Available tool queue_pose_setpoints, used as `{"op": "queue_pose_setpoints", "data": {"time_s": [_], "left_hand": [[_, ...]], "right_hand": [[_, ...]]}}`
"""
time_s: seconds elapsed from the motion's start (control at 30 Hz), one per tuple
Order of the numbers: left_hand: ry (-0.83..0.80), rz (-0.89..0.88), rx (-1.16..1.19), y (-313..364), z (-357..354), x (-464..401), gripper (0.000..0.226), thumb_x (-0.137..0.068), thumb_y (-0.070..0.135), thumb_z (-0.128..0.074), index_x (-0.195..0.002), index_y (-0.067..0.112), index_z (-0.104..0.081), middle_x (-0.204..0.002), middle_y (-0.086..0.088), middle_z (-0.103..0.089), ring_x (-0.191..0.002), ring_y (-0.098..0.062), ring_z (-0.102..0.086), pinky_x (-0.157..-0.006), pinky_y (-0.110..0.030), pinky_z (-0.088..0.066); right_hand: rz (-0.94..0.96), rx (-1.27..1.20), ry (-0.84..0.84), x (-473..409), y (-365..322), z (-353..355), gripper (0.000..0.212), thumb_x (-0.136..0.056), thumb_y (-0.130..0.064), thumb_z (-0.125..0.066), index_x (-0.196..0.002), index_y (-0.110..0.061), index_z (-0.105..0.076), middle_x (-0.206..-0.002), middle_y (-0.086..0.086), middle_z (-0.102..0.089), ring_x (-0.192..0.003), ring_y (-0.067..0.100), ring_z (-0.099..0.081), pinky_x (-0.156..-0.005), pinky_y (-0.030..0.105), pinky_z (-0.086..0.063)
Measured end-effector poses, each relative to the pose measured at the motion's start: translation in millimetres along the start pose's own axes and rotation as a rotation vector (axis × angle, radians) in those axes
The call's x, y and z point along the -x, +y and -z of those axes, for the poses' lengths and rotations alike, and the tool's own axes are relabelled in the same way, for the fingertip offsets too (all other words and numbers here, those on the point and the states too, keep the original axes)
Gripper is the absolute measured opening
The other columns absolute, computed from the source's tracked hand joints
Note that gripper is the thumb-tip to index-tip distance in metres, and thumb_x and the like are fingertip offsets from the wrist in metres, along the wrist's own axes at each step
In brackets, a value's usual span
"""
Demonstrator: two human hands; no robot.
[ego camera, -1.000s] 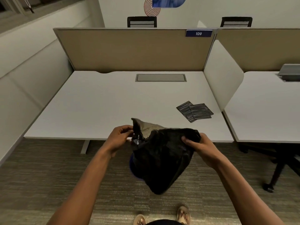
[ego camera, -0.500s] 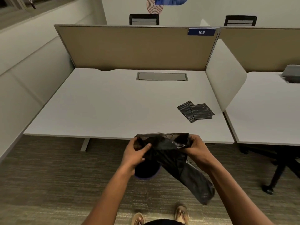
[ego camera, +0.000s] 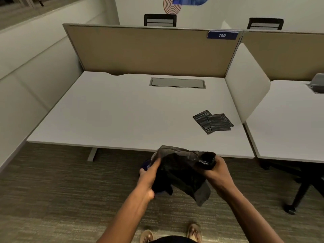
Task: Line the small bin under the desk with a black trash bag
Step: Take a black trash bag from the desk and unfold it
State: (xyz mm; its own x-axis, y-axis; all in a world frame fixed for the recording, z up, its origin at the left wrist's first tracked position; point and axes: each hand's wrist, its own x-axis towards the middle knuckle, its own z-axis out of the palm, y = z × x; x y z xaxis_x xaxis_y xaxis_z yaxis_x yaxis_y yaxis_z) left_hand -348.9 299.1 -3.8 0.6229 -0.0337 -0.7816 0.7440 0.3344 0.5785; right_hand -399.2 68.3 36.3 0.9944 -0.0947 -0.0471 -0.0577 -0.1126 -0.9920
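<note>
I hold a crumpled black trash bag [ego camera: 182, 171] in front of the desk's near edge, over the carpet. My left hand [ego camera: 149, 179] reaches into the bag's open mouth and spreads it. My right hand [ego camera: 214, 170] pinches the bag's rim on the right. The bag's loose lower corner hangs down to the right. Behind and below the bag, only a sliver of the small blue bin [ego camera: 145, 164] shows on the floor; the rest is hidden by the bag and my hand.
The white desk [ego camera: 122, 116] carries two folded black bags [ego camera: 213, 122] near its right side and a cable hatch [ego camera: 177, 82]. A tan partition [ego camera: 150, 51] backs it. A chair base [ego camera: 301, 186] stands on the right. My sandalled feet [ego camera: 171, 233] are on the carpet.
My left hand has pushed from the bag's rim down into its mouth, which has widened. The hanging tail has risen and shortened. Both hands stay near the desk edge.
</note>
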Motion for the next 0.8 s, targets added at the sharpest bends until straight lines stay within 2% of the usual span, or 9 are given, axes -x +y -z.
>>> {"op": "queue_pose_setpoints", "data": {"time_s": [0.07,0.17,0.23,0.3,0.43,0.5,0.6,0.73,0.8], "left_hand": [[-0.004,0.016,-0.022,-12.8,-2.6,-0.3,0.125,-0.056,0.047,-0.097,-0.157,0.013,-0.03,-0.139,-0.025,-0.057,-0.118,-0.045,-0.063,-0.095,-0.064,-0.055],[-0.103,0.154,0.104,-12.7,-6.7,-1.0,0.095,-0.07,0.025,-0.09,-0.152,0.008,-0.043,-0.14,-0.029,-0.058,-0.125,-0.048,-0.059,-0.106,-0.066,-0.045],[-0.121,0.161,0.218,-3.8,-6.2,-1.5,0.079,-0.075,0.009,-0.081,-0.147,0.01,-0.05,-0.133,-0.03,-0.063,-0.121,-0.05,-0.062,-0.101,-0.067,-0.049],[-0.024,0.036,0.251,4.4,-3.8,-8.9,0.087,-0.08,-0.006,-0.074,-0.153,0.024,-0.039,-0.134,-0.031,-0.061,-0.114,-0.049,-0.064,-0.089,-0.067,-0.054],[0.101,-0.204,0.019,16.0,-0.2,-11.2,0.11,-0.083,-0.014,-0.068,-0.158,0.047,-0.016,-0.142,-0.018,-0.054,-0.116,-0.037,-0.063,-0.096,-0.061,-0.055],[0.099,-0.299,-0.138,19.7,0.0,-10.3,0.109,-0.084,-0.016,-0.066,-0.158,0.047,-0.017,-0.144,-0.013,-0.053,-0.115,-0.031,-0.063,-0.092,-0.057,-0.059],[0.052,-0.38,-0.363,21.3,-1.8,-5.5,0.108,-0.084,-0.017,-0.064,-0.158,0.047,-0.019,-0.14,-0.007,-0.054,-0.111,-0.021,-0.063,-0.087,-0.053,-0.062],[-0.092,-0.421,-0.555,16.0,-7.4,-1.0,0.108,-0.083,-0.015,-0.065,-0.154,0.055,-0.023,-0.132,0.008,-0.051,-0.106,-0.008,-0.06,-0.068,-0.027,-0.063],[-0.151,-0.471,-0.634,14.8,-8.2,-1.2,0.11,-0.082,-0.011,-0.071,-0.154,0.057,-0.022,-0.135,0.01,-0.051,-0.108,-0.006,-0.061,-0.066,-0.017,-0.059]], "right_hand": [[-0.016,-0.012,0.02,1.7,5.3,-6.9,0.024,-0.075,-0.027,-0.089,-0.096,-0.022,-0.079,-0.097,0.008,-0.082,-0.092,0.024,-0.078,-0.077,0.032,-0.063],[-0.047,0.017,-0.013,2.7,9.2,-8.1,0.028,-0.073,-0.029,-0.092,-0.097,-0.024,-0.078,-0.098,0.005,-0.082,-0.094,0.021,-0.078,-0.079,0.032,-0.063],[-0.067,0.101,-0.088,4.1,8.0,-4.8,0.032,-0.072,-0.037,-0.092,-0.099,-0.03,-0.076,-0.101,-0.001,-0.081,-0.096,0.014,-0.077,-0.081,0.031,-0.062],[-0.073,0.235,-0.159,4.8,7.9,-1.2,0.029,-0.074,-0.036,-0.089,-0.099,-0.033,-0.075,-0.101,-0.006,-0.079,-0.097,0.009,-0.074,-0.086,0.034,-0.061],[-0.157,0.361,-0.285,5.2,9.0,13.4,0.033,-0.073,-0.032,-0.09,-0.1,-0.025,-0.074,-0.1,-0.002,-0.077,-0.096,0.01,-0.071,-0.094,0.048,-0.058],[-0.223,0.332,-0.41,5.7,4.7,25.8,0.06,-0.064,-0.05,-0.093,-0.116,-0.032,-0.068,-0.112,-0.003,-0.074,-0.102,0.011,-0.07,-0.095,0.042,-0.059],[-0.259,0.181,-0.3,-6.0,-6.5,37.9,0.091,-0.057,-0.064,-0.09,-0.137,-0.048,-0.052,-0.124,0.005,-0.068,-0.107,0.018,-0.072,-0.089,0.034,-0.061],[-0.25,0.408,-0.318,-29.7,-14.9,14.8,0.104,-0.056,-0.081,-0.081,-0.146,-0.051,-0.037,-0.121,-0.007,-0.065,-0.104,0.012,-0.071,-0.087,0.028,-0.055],[-0.239,0.496,-0.303,-34.0,-1.4,-10.9,0.091,-0.07,-0.063,-0.085,-0.146,-0.046,-0.038,-0.118,-0.004,-0.069,-0.098,0.009,-0.071,-0.081,0.025,-0.057]]}}
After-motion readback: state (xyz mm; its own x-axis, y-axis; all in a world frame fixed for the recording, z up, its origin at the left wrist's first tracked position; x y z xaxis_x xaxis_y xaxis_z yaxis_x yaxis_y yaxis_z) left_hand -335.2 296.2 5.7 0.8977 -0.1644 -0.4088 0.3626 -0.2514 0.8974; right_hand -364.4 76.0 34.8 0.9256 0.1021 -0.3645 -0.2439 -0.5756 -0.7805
